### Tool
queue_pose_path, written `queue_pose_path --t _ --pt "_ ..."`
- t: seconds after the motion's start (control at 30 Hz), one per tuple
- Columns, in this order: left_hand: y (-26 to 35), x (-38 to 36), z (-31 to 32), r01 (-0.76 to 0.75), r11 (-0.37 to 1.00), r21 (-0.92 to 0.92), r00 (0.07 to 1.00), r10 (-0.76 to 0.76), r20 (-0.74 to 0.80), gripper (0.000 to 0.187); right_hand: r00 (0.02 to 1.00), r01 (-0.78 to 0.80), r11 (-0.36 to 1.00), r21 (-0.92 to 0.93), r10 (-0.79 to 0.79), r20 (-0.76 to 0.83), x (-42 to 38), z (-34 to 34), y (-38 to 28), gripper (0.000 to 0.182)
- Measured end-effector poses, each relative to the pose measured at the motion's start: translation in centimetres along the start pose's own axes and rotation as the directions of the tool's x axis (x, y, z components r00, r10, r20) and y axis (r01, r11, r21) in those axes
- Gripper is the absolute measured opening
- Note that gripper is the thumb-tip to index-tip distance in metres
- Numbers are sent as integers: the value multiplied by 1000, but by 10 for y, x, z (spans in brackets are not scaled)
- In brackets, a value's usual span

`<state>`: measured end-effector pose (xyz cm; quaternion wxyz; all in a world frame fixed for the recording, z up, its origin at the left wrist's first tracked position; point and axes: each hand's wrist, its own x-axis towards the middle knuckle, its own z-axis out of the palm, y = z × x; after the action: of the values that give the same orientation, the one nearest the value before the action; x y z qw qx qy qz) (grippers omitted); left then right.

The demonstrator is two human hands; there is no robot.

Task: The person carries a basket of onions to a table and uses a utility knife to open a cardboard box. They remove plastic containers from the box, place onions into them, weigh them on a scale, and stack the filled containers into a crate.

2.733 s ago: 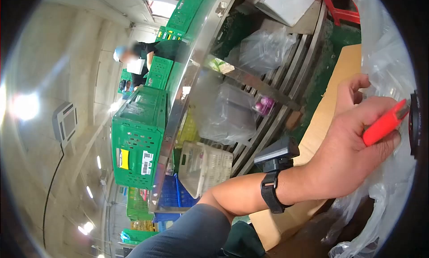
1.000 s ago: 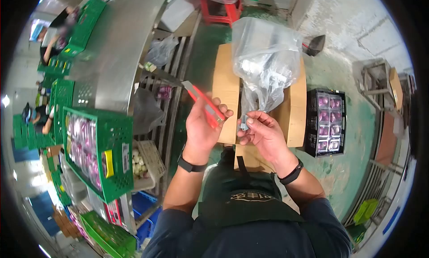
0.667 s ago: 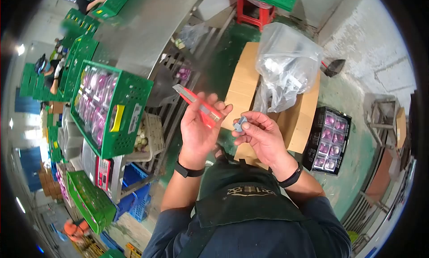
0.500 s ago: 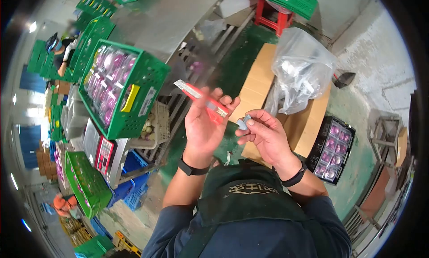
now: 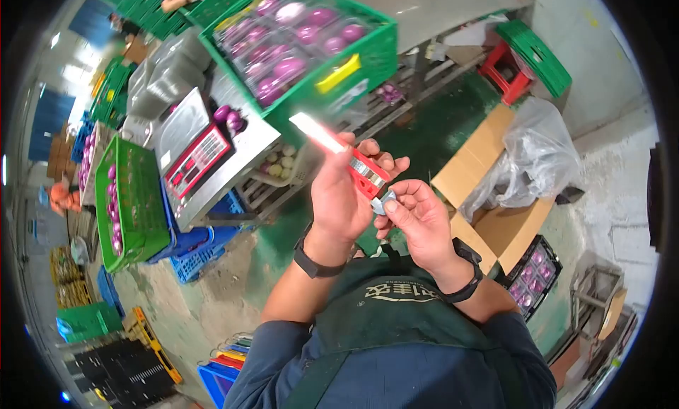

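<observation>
My left hand (image 5: 337,197) is wrapped around a red box cutter (image 5: 368,172), its blade out and pointing up and to the left. The thumb lies along the cutter's body, and the other fingers curl behind it. Between thumb and fingertips, my right hand (image 5: 422,221) pinches a small grey piece (image 5: 382,202), which looks like the cutter's end cap. That piece is right at the cutter's lower end. A dark band sits on each wrist.
A green crate (image 5: 329,80) of packed purple onions stands on a metal table (image 5: 247,136) beside a scale (image 5: 196,159). To the right, an open cardboard box (image 5: 520,228) holds clear plastic. A black crate (image 5: 532,276) of packs and a red stool (image 5: 506,73) stand on the floor.
The grey piece has come to the cutter's lower end as my hands drew together. My view has turned, so the onion crate and table now appear nearer and farther right.
</observation>
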<state>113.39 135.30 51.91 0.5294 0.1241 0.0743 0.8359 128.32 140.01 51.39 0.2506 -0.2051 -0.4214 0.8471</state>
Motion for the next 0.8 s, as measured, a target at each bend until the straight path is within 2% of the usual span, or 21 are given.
queue_pose_path --t 0.17,0.2,0.3,0.33,0.43,0.63,0.73,0.8 --pt "84 -50 -5 -146 985 96 989 146 7 23 994 -10 1000 -5 10 109 15 74 43 24" --pt "94 -60 -2 -196 971 138 978 203 -44 26 991 -18 1000 -5 18 129 17 87 51 24" --pt "126 -77 -8 -295 941 164 952 304 -33 34 981 9 996 -84 8 194 27 118 69 23" --pt "133 -81 -6 -326 919 221 928 356 -110 40 980 1 996 -84 16 199 29 127 75 23" --pt "154 -89 -5 -399 855 332 864 472 -175 37 975 -2 997 -79 19 222 41 150 89 22" --pt "188 -79 -10 -405 738 539 746 608 -272 35 963 -32 994 -105 59 263 83 179 110 22" --pt "210 -65 -30 -442 681 584 694 672 -258 36 943 -68 994 -86 92 320 115 190 123 23" --pt "228 -57 -33 -375 675 636 679 667 -308 36 921 -75 990 -116 113 373 139 197 128 24"
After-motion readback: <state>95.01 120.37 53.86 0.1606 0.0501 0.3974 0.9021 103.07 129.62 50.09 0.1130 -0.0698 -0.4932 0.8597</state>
